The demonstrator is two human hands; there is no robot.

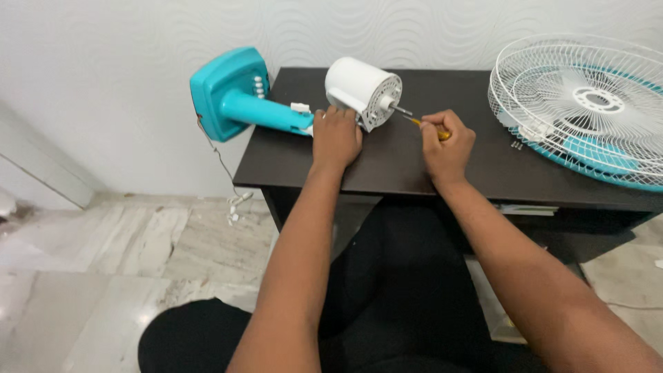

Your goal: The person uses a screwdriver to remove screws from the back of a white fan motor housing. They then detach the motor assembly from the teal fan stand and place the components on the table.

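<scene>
On the dark worktop (387, 162), the left hand (335, 138) presses down with fingers curled on the neck of a white cylindrical fan motor housing (360, 88), lying sideways, while the right hand (447, 144) pinches a yellow-handled screwdriver (427, 127) aimed at its face. A slip could probably let the tip skid off. Its teal base (231, 93) overhangs the edge; the white wire grille (587, 103) and loose screws (516, 145) lie well right.

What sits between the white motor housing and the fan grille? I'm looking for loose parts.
Head view: right hand with a yellow-handled screwdriver, bare dark table, small screws beside the fan grille.
</scene>
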